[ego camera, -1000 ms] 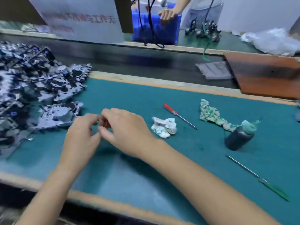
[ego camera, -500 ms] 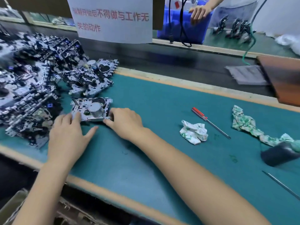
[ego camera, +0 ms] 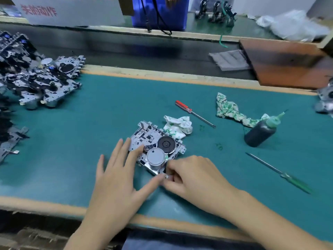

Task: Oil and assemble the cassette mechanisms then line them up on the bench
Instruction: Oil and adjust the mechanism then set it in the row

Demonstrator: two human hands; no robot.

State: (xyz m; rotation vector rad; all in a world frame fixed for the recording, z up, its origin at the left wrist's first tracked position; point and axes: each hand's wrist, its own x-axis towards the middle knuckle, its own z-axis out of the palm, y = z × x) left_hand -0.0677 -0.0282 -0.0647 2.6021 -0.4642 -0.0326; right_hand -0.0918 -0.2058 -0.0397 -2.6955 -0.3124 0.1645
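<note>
Right hand (ego camera: 193, 175): grip curled at the near corner of the cassette mechanism (ego camera: 157, 147), pinching something small and pale there; too blurred to tell whether it is a loose part or a tab of the mechanism itself. Left hand (ego camera: 119, 170): grip spread, fingers straight and flat, fingertips (ego camera: 139, 149) pressing on the mechanism's left edge, thumb reaching toward the right hand.

Mechanism lies flat on the bench (ego camera: 90, 141), mid-mat, motor can and black flywheel facing up, its far corner touching a crumpled tissue (ego camera: 178, 126).

Judgement: step in hand is fitting or seating a small piece at the near corner. To do it well, keep the left fingers flat so the plate does not skate on the mat, and work the pinch square to the edge, not levering upward.

Room: the near bench edge is close behind both wrists. Open mat lies to the left, between the mechanism and the heap of mechanisms (ego camera: 39, 80); a likely place for lining up. To the right, red screwdriver (ego camera: 194, 113), oil bottle (ego camera: 261, 131) lying tipped, green-handled tool (ego camera: 281, 175): reachable, not crowding.
</note>
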